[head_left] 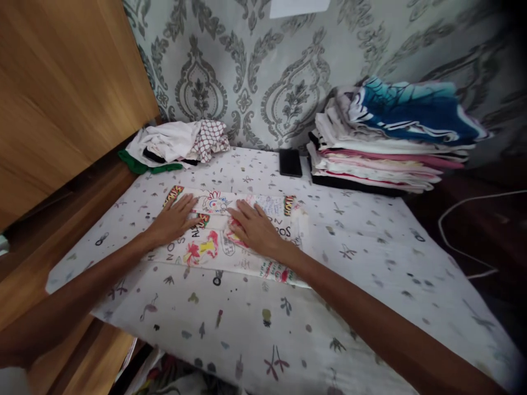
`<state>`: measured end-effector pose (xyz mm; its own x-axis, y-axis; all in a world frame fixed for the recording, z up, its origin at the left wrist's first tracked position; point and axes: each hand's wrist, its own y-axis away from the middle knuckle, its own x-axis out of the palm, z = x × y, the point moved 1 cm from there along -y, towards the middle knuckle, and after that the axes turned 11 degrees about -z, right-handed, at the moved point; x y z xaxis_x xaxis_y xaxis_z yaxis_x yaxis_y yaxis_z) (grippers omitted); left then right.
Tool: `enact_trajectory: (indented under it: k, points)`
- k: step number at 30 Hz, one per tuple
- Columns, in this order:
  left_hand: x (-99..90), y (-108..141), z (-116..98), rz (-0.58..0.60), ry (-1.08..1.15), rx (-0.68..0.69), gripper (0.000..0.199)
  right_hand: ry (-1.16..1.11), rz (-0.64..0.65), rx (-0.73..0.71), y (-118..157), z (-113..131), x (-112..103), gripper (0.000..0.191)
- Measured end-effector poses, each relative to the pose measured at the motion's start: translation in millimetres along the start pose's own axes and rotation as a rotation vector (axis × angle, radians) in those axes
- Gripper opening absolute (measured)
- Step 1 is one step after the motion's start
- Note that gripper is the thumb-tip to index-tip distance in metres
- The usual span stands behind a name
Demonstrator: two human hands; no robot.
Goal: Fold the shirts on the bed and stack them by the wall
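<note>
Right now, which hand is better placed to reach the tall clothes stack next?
Probably the right hand: it lies on the printed cloth, nearer the tall clothes stack; the left hand lies farther away.

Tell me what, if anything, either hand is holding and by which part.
Nothing is held: the left hand and right hand lie flat on the printed cloth, fingers spread, without gripping it.

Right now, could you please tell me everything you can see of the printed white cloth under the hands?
The printed white cloth looks like fabric, covered in colourful drawings and dark lettering, including a red-and-yellow patch. It lies flat, apparently folded, in a wide strip across the patterned sheet. The left hand and right hand rest palm-down on it, hiding parts of the print.
</note>
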<state>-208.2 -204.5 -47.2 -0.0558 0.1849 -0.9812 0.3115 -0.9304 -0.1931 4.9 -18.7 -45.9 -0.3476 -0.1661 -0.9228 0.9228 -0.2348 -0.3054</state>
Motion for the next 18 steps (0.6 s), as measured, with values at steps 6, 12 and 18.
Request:
enact_trajectory:
  k: [6, 12, 18]
  points:
    - [2.1, 4.5, 4.0, -0.1, -0.026, 0.024, 0.07, 0.084, 0.007, 0.042, 25.2, -6.4, -16.5, 0.055]
    - [2.8, 4.4, -1.4, -0.168, 0.03, -0.05, 0.061, 0.105, -0.076, 0.153, 57.4, -41.6, -21.2, 0.055]
    - [-20.3, 20.8, -14.4, -0.272, 0.094, 0.025, 0.04, 0.14, -0.26, 0.238, 68.0, -65.8, -20.4, 0.054]
